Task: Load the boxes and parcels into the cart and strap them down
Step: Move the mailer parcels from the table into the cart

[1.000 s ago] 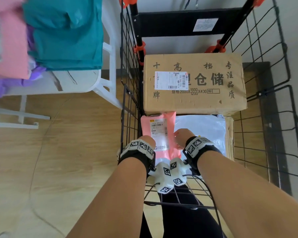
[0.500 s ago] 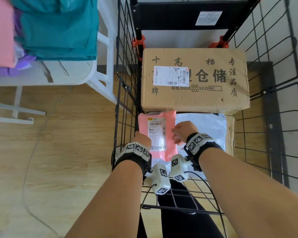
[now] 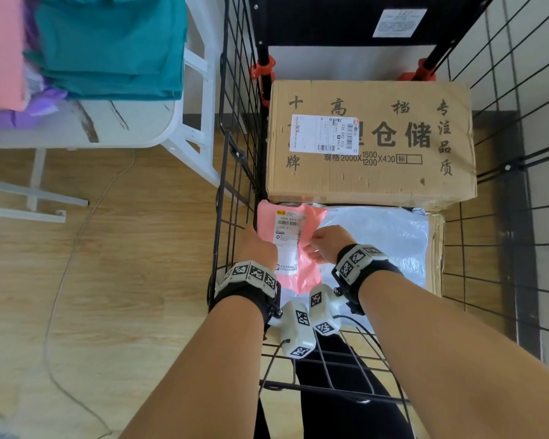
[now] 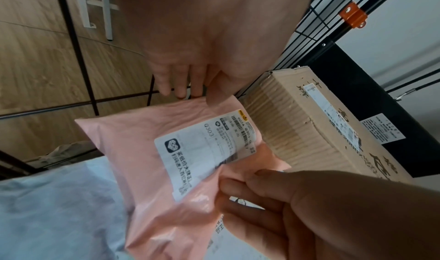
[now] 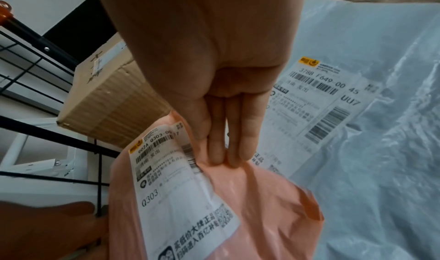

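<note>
**Pink parcel held over load in wire cart**

Cart (image 3: 235,172): black wire mesh sides, black back panel at the far end with a white label, orange clamps on the uprights.

Contents, far end: one large cardboard box (image 3: 371,172), printed with black characters and bearing a white shipping label, lying flat and reaching nearly from the left side to the right.

Contents, near end: a white bag (image 3: 390,245) with a barcode label, lying flat against the near edge of the box. A second brown carton edge shows under its right side; how far it extends cannot be told.

Pink parcel (image 3: 293,248): a soft pink mailer with a white label, at the near left corner of the cart, over the left part of the white bag. Its far edge reaches the box. Whether it rests on the bag or is held clear of it cannot be told.

Left hand (image 3: 257,248): at the parcel's left edge, beside the mesh. Thumb lies on the pink film with the fingers curled behind it, pinching the edge.

Right hand (image 3: 328,242): at the parcel's right edge. Fingers (image 5: 228,141) pressed together, pointing down, pinching the pink film against the thumb.

Outside the cart, left: a white table (image 3: 114,131) carrying teal, pink and purple bags, on a wooden floor.
</note>
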`<state>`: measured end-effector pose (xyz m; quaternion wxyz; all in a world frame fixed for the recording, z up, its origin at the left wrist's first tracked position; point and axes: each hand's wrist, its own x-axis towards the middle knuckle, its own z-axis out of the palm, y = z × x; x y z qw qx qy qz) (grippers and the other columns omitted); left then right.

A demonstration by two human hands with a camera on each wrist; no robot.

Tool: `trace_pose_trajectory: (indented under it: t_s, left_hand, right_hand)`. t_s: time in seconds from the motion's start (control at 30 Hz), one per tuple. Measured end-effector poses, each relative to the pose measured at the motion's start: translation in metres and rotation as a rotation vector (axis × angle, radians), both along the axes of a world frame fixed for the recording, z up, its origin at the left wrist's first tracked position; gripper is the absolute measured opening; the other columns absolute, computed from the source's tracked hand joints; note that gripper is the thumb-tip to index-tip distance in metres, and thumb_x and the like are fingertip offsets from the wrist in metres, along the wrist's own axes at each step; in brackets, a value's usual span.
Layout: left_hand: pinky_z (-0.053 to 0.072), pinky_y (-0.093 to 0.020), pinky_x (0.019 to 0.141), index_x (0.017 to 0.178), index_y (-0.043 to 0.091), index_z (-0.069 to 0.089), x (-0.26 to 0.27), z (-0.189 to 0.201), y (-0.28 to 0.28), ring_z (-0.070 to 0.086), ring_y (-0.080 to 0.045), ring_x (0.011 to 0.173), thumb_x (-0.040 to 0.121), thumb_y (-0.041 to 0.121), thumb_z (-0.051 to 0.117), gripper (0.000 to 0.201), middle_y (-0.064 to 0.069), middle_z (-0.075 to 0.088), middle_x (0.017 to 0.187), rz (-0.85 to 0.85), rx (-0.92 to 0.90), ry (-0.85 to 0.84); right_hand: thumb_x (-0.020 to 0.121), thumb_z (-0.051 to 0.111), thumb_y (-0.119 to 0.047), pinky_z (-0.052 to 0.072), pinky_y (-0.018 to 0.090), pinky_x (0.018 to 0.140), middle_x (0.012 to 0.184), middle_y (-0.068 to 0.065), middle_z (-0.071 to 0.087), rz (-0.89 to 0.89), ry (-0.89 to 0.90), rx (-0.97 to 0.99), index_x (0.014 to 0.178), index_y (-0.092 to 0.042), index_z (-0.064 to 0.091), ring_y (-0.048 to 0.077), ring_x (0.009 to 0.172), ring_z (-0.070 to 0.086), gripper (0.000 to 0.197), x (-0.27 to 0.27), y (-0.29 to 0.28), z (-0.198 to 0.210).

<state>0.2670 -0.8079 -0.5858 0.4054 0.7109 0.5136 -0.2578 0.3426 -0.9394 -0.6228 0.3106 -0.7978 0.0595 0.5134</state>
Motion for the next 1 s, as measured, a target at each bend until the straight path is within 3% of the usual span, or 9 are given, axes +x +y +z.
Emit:
trace_pose_trajectory:
  t_s: [0.17, 0.27, 0.33, 0.47, 0.57, 0.67, 0.83, 0.9, 1.0]
  left_hand:
    - [0.052, -0.035, 0.084, 0.128, 0.016, 0.048, 0.0, 0.005, -0.003, 0.06, -0.027, 0.095, 0.091, 0.009, 0.038, 0.039, -0.009, 0.059, 0.115, -0.112, -0.014, 0.003]
    - [0.05, -0.037, 0.09, 0.149, 0.024, 0.025, 0.003, 0.022, -0.005, 0.057, -0.029, 0.109, 0.092, 0.005, 0.033, 0.06, -0.009, 0.051, 0.131, -0.149, -0.027, 0.002]
    - [0.049, -0.037, 0.093, 0.152, 0.024, 0.019, 0.007, 0.038, -0.006, 0.055, -0.03, 0.115, 0.092, 0.005, 0.033, 0.064, -0.009, 0.048, 0.137, -0.159, -0.032, -0.036]
    - [0.044, -0.026, 0.076, 0.144, 0.016, 0.037, 0.022, 0.071, -0.005, 0.059, -0.027, 0.105, 0.091, 0.002, 0.034, 0.055, -0.01, 0.056, 0.13, -0.214, -0.021, -0.154]
    - [0.049, -0.031, 0.084, 0.133, 0.011, 0.049, 0.034, 0.105, -0.007, 0.059, -0.029, 0.109, 0.09, 0.005, 0.041, 0.044, -0.012, 0.059, 0.126, -0.258, 0.009, -0.219]
    - [0.046, -0.037, 0.096, 0.128, 0.002, 0.052, 0.043, 0.144, -0.007, 0.056, -0.032, 0.115, 0.097, 0.01, 0.041, 0.034, -0.015, 0.058, 0.126, -0.37, 0.068, -0.238]
    - [0.038, -0.026, 0.087, 0.123, 0.009, 0.059, 0.047, 0.2, 0.013, 0.055, -0.026, 0.117, 0.096, 0.011, 0.04, 0.034, -0.008, 0.059, 0.124, -0.353, 0.17, -0.406]
    - [0.041, -0.029, 0.092, 0.123, 0.013, 0.062, 0.047, 0.219, 0.031, 0.055, -0.026, 0.117, 0.095, 0.011, 0.04, 0.035, -0.006, 0.06, 0.126, -0.33, 0.217, -0.461]
    - [0.039, -0.027, 0.095, 0.126, 0.016, 0.061, 0.046, 0.248, 0.068, 0.053, -0.026, 0.118, 0.095, 0.009, 0.037, 0.039, -0.005, 0.057, 0.132, -0.28, 0.303, -0.494]
  right_hand:
    - [0.09, 0.058, -0.009, 0.058, 0.038, 0.085, 0.097, 0.014, 0.073, 0.132, -0.073, -0.12, 0.103, 0.001, 0.068, 0.027, 0.092, 0.071, 0.02, 0.002, -0.007, 0.008]
    - [0.091, 0.056, -0.007, 0.056, 0.041, 0.088, 0.102, 0.016, 0.071, 0.132, -0.095, -0.158, 0.113, 0.002, 0.061, 0.029, 0.096, 0.069, 0.025, 0.01, -0.015, 0.023]
    - [0.093, 0.053, -0.009, 0.055, 0.04, 0.089, 0.109, 0.018, 0.069, 0.127, -0.101, -0.158, 0.119, 0.003, 0.059, 0.03, 0.098, 0.068, 0.029, 0.017, -0.021, 0.038]
    - [0.094, 0.054, -0.016, 0.054, 0.039, 0.09, 0.12, 0.018, 0.064, 0.118, -0.127, -0.146, 0.124, -0.001, 0.059, 0.032, 0.106, 0.064, 0.034, 0.031, -0.026, 0.075]
    - [0.093, 0.053, -0.02, 0.051, 0.043, 0.095, 0.121, 0.017, 0.064, 0.137, -0.182, -0.159, 0.123, -0.003, 0.061, 0.032, 0.11, 0.062, 0.035, 0.039, -0.025, 0.107]
    - [0.093, 0.053, -0.017, 0.052, 0.037, 0.094, 0.123, 0.015, 0.063, 0.115, -0.218, -0.138, 0.124, -0.004, 0.061, 0.026, 0.099, 0.063, 0.034, 0.046, -0.024, 0.142]
    - [0.095, 0.052, -0.02, 0.048, 0.041, 0.1, 0.127, 0.018, 0.06, 0.176, -0.323, -0.131, 0.127, -0.002, 0.058, 0.033, 0.118, 0.057, 0.037, 0.062, -0.008, 0.204]
    - [0.094, 0.052, -0.02, 0.049, 0.042, 0.099, 0.124, 0.017, 0.062, 0.175, -0.381, -0.123, 0.124, -0.002, 0.06, 0.033, 0.111, 0.06, 0.036, 0.069, 0.005, 0.23]
    - [0.092, 0.054, -0.019, 0.052, 0.042, 0.094, 0.107, 0.015, 0.067, 0.114, -0.46, -0.056, 0.118, -0.004, 0.064, 0.024, 0.087, 0.058, 0.031, 0.076, 0.03, 0.269]
